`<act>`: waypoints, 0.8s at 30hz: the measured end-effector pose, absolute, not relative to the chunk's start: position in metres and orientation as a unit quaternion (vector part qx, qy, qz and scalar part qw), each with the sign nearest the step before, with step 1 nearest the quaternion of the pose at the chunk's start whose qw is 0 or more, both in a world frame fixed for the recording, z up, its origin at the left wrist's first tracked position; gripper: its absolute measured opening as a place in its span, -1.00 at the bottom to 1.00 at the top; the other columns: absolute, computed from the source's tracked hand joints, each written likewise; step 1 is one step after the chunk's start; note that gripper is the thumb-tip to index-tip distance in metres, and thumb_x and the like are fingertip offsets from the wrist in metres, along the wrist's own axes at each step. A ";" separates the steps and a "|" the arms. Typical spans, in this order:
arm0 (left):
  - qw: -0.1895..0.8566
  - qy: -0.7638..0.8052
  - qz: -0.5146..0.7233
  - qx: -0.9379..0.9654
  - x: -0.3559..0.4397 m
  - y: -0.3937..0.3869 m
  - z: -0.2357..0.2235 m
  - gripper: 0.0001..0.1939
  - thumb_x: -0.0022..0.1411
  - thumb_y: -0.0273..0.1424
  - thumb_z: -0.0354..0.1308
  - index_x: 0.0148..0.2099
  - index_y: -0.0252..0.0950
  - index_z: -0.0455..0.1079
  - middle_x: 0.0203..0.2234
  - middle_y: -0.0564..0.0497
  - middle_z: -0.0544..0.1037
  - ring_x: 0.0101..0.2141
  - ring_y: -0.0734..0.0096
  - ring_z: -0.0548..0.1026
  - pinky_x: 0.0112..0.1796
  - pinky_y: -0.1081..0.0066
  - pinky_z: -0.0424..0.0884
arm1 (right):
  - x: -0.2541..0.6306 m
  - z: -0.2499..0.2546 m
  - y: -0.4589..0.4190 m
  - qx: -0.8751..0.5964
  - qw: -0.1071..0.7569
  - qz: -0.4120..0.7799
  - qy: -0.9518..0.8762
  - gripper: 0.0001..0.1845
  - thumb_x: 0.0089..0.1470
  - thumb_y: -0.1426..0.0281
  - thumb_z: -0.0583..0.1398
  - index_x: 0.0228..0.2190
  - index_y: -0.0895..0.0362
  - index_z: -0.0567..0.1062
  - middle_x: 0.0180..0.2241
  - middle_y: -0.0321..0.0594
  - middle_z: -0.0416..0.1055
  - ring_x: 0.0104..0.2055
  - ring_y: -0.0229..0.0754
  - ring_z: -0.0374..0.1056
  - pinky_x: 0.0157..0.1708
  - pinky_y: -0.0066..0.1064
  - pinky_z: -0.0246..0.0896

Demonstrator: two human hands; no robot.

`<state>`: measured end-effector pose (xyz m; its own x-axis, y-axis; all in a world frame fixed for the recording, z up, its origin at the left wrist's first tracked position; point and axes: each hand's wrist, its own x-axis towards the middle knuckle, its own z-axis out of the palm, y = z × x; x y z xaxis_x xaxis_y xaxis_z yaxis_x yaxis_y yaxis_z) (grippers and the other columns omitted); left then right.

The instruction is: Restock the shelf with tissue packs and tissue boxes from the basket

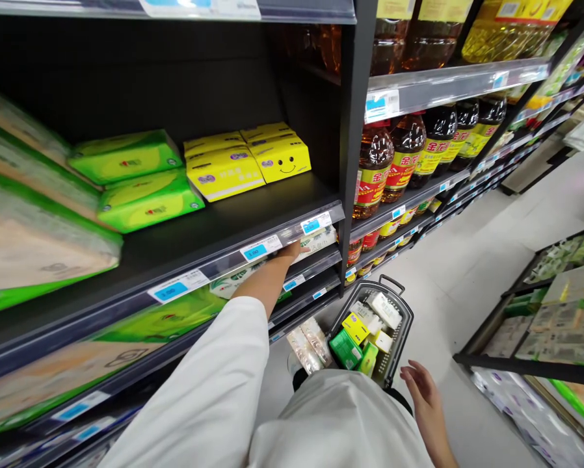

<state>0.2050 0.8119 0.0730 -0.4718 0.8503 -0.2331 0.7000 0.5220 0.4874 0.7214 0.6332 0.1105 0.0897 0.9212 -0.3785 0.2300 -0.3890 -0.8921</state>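
Observation:
My left hand reaches out from a white sleeve into the shelf gap below a price rail. Its fingers are on a white and green packet, and I cannot tell whether they grip it. My right hand hangs with spread fingers beside a dark grey shopping basket, holding nothing. The basket holds several packaged goods, including a green box and a yellow box.
Yellow tissue boxes and green packs sit on the shelf above my left hand. Bottled cooking oil fills the neighbouring shelves. A pale tiled floor runs between these shelves and another stocked unit on the right.

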 end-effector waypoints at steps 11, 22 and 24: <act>0.154 0.819 0.188 0.520 0.242 0.800 0.093 -0.36 0.32 -0.40 0.25 0.41 -0.23 0.24 0.39 -0.28 0.25 0.39 -0.18 0.15 0.35 -0.21 0.08 | 0.722 0.096 0.638 -0.642 0.332 0.519 -0.457 -0.27 -0.25 -0.20 0.44 -0.17 0.03 0.60 -0.22 -0.14 0.65 -0.10 0.10 0.55 -0.07 -0.12 0.50; 0.281 0.715 0.319 0.555 0.377 0.640 0.012 -0.63 0.37 -0.30 0.04 0.16 -0.21 0.46 0.11 -0.20 0.55 0.15 0.07 0.49 0.24 0.02 0.38 | 0.710 0.056 0.658 -0.637 0.283 0.552 -0.457 -0.29 -0.26 -0.18 0.41 -0.23 0.10 0.58 -0.37 -0.22 0.58 -0.28 -0.08 0.47 -0.14 -0.16 0.41; 0.326 0.730 0.329 0.502 0.402 0.615 -0.007 -0.68 0.38 -0.27 0.02 0.06 -0.20 0.48 -0.04 -0.17 0.62 -0.03 0.12 0.60 0.09 0.05 0.52 | 0.710 0.037 0.663 -0.651 0.251 0.553 -0.456 -0.34 -0.26 -0.14 0.41 -0.27 0.10 0.57 -0.40 -0.25 0.56 -0.31 -0.10 0.45 -0.18 -0.19 0.39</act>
